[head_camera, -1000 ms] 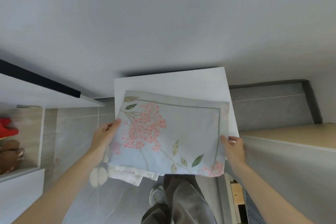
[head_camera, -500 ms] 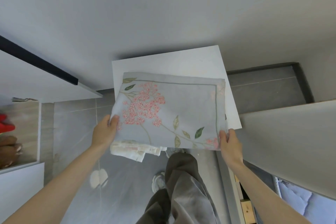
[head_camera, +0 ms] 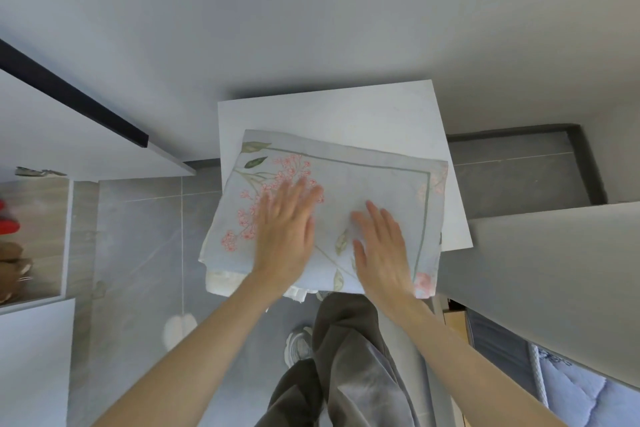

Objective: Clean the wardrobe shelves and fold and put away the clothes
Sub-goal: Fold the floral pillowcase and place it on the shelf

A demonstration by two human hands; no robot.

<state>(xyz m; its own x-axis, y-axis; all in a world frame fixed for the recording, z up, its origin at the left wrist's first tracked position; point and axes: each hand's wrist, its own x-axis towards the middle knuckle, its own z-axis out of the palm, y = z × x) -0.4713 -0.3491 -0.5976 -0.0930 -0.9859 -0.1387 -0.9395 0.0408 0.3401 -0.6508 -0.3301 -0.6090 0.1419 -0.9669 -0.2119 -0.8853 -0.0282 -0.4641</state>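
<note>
Folded pale-blue floral-print cloth (head_camera: pixel 360 204), no longer gripped at its edges, now on white shelf board (head_camera: pixel 332 107); left hand (head_camera: pixel 284 232), right hand (head_camera: pixel 381 250) flat, open, pressing—placement nearly complete.

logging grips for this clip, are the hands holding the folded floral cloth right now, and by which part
Nothing is gripped. Left hand and right hand lie flat, fingers open, on top of the folded floral cloth on the white shelf.
</note>
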